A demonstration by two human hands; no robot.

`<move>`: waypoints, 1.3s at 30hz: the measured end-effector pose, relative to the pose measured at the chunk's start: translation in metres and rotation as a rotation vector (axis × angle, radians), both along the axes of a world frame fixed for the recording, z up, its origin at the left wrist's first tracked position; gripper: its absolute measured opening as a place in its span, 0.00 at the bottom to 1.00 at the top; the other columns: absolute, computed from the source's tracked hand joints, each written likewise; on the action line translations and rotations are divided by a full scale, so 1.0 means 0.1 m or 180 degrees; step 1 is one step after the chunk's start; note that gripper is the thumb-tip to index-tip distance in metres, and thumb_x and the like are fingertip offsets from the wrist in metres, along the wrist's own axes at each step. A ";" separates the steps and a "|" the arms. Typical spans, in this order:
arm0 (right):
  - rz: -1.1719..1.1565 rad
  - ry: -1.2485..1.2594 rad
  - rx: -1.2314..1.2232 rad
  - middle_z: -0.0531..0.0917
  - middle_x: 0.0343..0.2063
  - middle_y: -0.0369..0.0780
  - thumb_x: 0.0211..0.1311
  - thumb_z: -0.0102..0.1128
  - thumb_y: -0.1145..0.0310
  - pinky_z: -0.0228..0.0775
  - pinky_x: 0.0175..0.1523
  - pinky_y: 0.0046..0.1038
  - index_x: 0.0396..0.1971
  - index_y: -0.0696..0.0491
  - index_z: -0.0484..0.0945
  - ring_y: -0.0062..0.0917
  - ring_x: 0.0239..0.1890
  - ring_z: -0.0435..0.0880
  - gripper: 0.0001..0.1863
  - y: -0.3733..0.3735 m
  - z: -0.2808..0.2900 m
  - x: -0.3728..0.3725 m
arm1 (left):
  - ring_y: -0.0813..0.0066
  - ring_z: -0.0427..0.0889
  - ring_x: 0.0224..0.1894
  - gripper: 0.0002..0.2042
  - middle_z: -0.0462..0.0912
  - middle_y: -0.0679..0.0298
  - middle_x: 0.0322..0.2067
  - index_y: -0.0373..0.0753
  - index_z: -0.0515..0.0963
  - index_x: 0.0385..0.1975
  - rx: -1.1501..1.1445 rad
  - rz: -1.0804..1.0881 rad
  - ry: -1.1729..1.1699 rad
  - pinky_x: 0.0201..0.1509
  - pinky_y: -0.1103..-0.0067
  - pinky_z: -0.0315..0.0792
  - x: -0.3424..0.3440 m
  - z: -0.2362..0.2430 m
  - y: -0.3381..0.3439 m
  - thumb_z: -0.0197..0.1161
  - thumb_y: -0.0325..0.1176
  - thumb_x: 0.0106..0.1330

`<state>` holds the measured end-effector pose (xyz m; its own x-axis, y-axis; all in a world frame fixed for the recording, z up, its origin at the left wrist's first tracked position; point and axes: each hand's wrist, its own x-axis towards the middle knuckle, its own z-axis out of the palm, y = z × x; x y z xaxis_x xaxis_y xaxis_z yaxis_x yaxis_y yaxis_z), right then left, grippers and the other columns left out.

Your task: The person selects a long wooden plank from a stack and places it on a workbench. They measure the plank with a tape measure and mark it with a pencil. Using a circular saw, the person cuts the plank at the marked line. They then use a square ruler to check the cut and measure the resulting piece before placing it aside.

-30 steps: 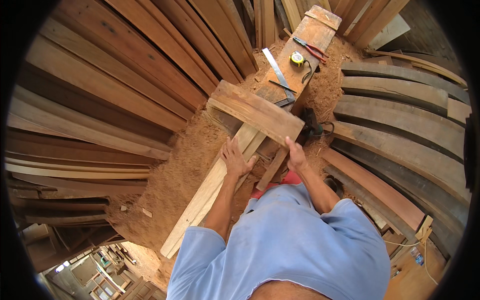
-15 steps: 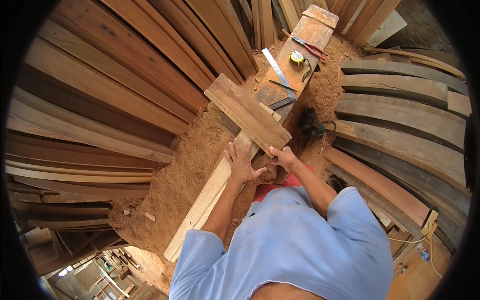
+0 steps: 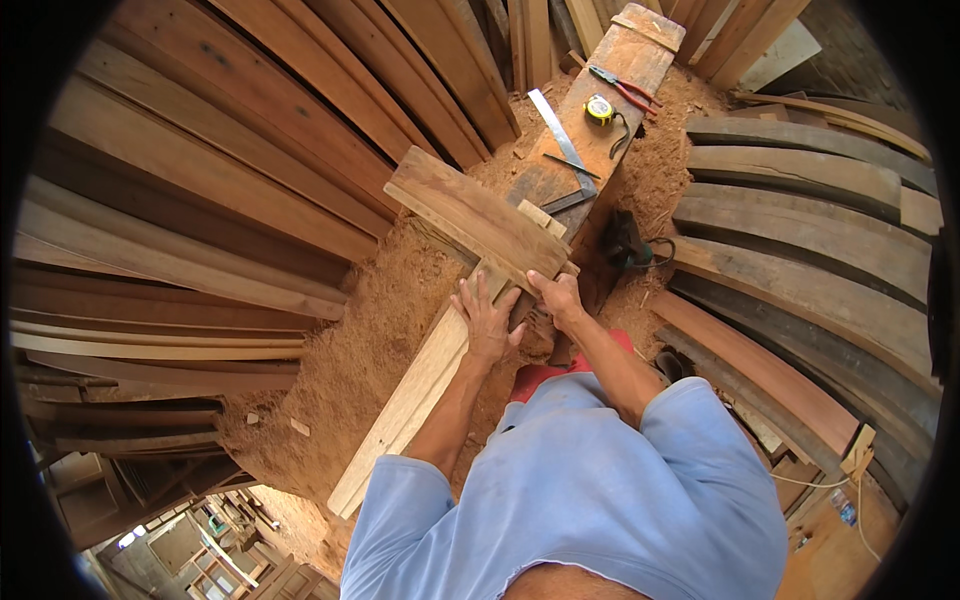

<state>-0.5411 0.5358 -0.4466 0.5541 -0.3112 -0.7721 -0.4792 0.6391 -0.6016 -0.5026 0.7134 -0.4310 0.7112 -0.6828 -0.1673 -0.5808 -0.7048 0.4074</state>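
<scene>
A brown wooden board [image 3: 470,210] lies slanted across a long pale beam [image 3: 400,430]. My left hand [image 3: 487,320] rests on the beam with its fingers spread, their tips close to the board's near edge. At the board's near right end, my right hand [image 3: 557,298] grips the corner, thumb side toward the left hand. Part of the beam is hidden under the board. Just beyond, on a worn wooden bench [image 3: 535,183], lie a try square [image 3: 562,145] and a dark pencil-like stick [image 3: 571,166]. Farther along are a yellow tape measure [image 3: 599,109] and red-handled pliers [image 3: 627,88].
Dark power tool [image 3: 624,240] with a cable sits right of the bench. Sawdust [image 3: 350,370] covers the floor. Long planks [image 3: 230,130] stand stacked on the left; curved timbers [image 3: 800,215] lie piled on the right. A plastic bottle [image 3: 845,507] is at lower right.
The brown board has shifted left along with my right hand, which stays on its corner. My left hand remains spread on the beam, nearly in place.
</scene>
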 end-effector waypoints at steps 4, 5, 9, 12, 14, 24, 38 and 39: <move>0.0318 -0.0039 -0.0081 0.85 0.44 0.45 0.64 0.70 0.62 0.78 0.50 0.43 0.50 0.62 0.80 0.35 0.44 0.85 0.22 -0.06 -0.41 -0.02 | 0.23 0.34 0.75 0.34 0.41 0.39 0.77 0.57 0.76 0.62 -0.0020 -0.0014 -0.0013 0.70 0.29 0.33 0.01 0.01 -0.02 0.78 0.44 0.50; 0.0423 -0.0039 -0.0073 0.85 0.45 0.45 0.64 0.70 0.62 0.78 0.51 0.44 0.51 0.62 0.79 0.36 0.45 0.85 0.23 -0.07 -0.38 -0.01 | 0.23 0.34 0.75 0.34 0.41 0.39 0.77 0.57 0.76 0.62 0.0031 0.0007 0.0023 0.70 0.29 0.33 0.02 0.04 -0.04 0.77 0.45 0.50; 0.0334 -0.0140 0.0354 0.83 0.49 0.46 0.65 0.69 0.62 0.78 0.54 0.48 0.57 0.63 0.75 0.39 0.49 0.84 0.26 -0.14 -0.22 -0.06 | 0.23 0.35 0.75 0.33 0.40 0.40 0.77 0.58 0.76 0.62 0.0069 0.0022 -0.0014 0.69 0.29 0.34 0.02 0.03 -0.04 0.77 0.46 0.51; 0.0359 -0.0109 0.0215 0.82 0.51 0.47 0.66 0.69 0.62 0.77 0.56 0.51 0.59 0.63 0.73 0.40 0.50 0.83 0.28 -0.15 -0.26 -0.02 | 0.23 0.36 0.74 0.33 0.40 0.40 0.77 0.58 0.76 0.61 0.0061 0.0020 -0.0028 0.69 0.29 0.35 0.02 -0.01 -0.04 0.77 0.46 0.51; 0.0349 -0.0076 0.0144 0.82 0.51 0.47 0.66 0.69 0.63 0.76 0.56 0.53 0.59 0.63 0.73 0.40 0.50 0.83 0.28 -0.13 -0.33 0.01 | 0.23 0.37 0.74 0.32 0.41 0.40 0.77 0.59 0.77 0.60 0.0046 0.0036 -0.0010 0.69 0.30 0.35 0.03 -0.02 -0.04 0.77 0.46 0.50; 0.0081 -0.0048 0.0149 0.85 0.45 0.46 0.63 0.71 0.65 0.81 0.45 0.38 0.54 0.65 0.78 0.33 0.44 0.85 0.25 -0.09 -0.14 0.08 | 0.26 0.40 0.74 0.30 0.46 0.42 0.76 0.60 0.81 0.55 -0.0063 0.0090 -0.0121 0.70 0.33 0.37 0.06 -0.01 -0.05 0.78 0.45 0.47; 0.0262 -0.0062 0.0258 0.86 0.43 0.45 0.66 0.69 0.60 0.80 0.49 0.38 0.51 0.60 0.79 0.35 0.42 0.87 0.22 -0.20 0.01 0.05 | 0.27 0.40 0.74 0.28 0.45 0.42 0.76 0.62 0.81 0.56 0.0011 0.0119 -0.0162 0.71 0.34 0.36 0.04 -0.03 -0.04 0.75 0.50 0.52; 0.0552 0.0094 -0.0546 0.86 0.43 0.47 0.65 0.68 0.57 0.79 0.50 0.39 0.52 0.61 0.78 0.38 0.44 0.87 0.24 -0.28 -0.06 0.05 | 0.28 0.40 0.74 0.27 0.45 0.42 0.76 0.62 0.81 0.56 0.0020 0.0139 -0.0142 0.71 0.35 0.36 0.04 0.00 -0.06 0.75 0.50 0.52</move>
